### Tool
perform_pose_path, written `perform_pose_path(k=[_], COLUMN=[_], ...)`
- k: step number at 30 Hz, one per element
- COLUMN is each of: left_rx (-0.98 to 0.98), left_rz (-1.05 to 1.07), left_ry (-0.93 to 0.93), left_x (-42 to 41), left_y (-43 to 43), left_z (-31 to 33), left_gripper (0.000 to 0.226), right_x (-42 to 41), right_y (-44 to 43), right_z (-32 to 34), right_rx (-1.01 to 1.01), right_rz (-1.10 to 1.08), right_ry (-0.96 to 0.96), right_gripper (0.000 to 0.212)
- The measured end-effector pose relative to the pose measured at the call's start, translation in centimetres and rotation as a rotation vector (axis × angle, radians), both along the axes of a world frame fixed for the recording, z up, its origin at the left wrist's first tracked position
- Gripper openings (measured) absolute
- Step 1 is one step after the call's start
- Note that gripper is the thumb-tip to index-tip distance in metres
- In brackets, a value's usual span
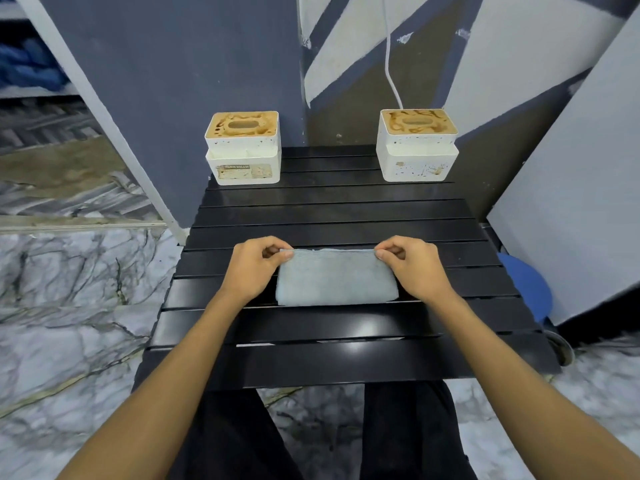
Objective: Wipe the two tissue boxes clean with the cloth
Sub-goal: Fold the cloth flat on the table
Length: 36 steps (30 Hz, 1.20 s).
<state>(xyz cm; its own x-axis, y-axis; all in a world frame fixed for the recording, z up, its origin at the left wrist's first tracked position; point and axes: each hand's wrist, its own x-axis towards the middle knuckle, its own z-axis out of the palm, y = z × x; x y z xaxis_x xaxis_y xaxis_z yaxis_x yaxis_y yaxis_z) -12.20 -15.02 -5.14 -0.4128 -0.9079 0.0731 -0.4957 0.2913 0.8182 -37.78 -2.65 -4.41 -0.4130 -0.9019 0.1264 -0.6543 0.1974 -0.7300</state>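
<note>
Pale blue-grey terry, folded to a flat rectangle: that is the cloth (336, 278), lying on the near half of the black slatted table (329, 209) with its long axis left to right, parallel to the slats.

From the head view I read both hands as pinching it. The left hand (254, 268) has the far left corner between thumb and forefinger, and the right hand (417, 266) has the far right corner the same way; the other fingers are curled in and hold nothing else.

Both targets sit at the table's far edge, well apart from each other and well beyond the cloth. The left tissue box (243, 148) is almost straight ahead of the left hand, the right tissue box (415, 145) ahead of the right. Their wooden lids are streaked brown and their white sides speckled (nothing wiped yet, I'd judge). Neither hand looks nearer its box, so I'd say the reach is straight forward either way.
</note>
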Motion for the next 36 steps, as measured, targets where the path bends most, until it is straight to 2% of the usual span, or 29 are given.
perform_pose_path(k=[8,14,19,23,26,29,32,34,36], left_rx=[-0.131,-0.171,-0.112,-0.044,-0.056,-0.062,-0.083,-0.097,-0.079], left_rz=[0.024,0.018,0.046,0.047,-0.038,-0.112,-0.157,-0.184,-0.183], left_ry=[-0.082,-0.124,-0.127,-0.080,-0.081,-0.132,-0.124,-0.164,-0.193], left_x=[-0.5,-0.7,-0.8,-0.4,0.4,0.9,0.7,0.7,0.9], left_y=[-1.4,-1.8,-1.9,-1.3,-0.9,-0.9,-1.3,-1.5,-1.7], left_z=[-1.6,-2.1,-1.7,-1.5,-1.4,-1.0,-0.6,-0.4,-0.3], left_gripper=[0.005,0.008,0.005,0.010,0.020,0.024,0.021,0.020,0.019], right_x=[-0.9,-0.4,-0.3,-0.9,0.8,5.9,11.5,13.7,14.3], right_y=[-2.2,-2.0,-1.5,-1.7,-0.6,1.3,1.6,1.0,0.4], right_z=[-1.6,-3.0,-2.9,-1.2,-0.3,-0.1,-1.3,-2.5,-3.4], right_rx=[0.024,-0.056,-0.050,0.032,-0.069,-0.181,-0.121,-0.086,-0.079], right_rz=[-0.012,-0.066,-0.039,-0.016,-0.075,0.071,0.236,0.234,0.193], right_ry=[0.121,0.131,0.124,0.003,0.212,0.357,0.405,0.469,0.480], right_gripper=[0.003,0.004,0.005,0.009,0.011,0.023,0.040,0.043,0.039])
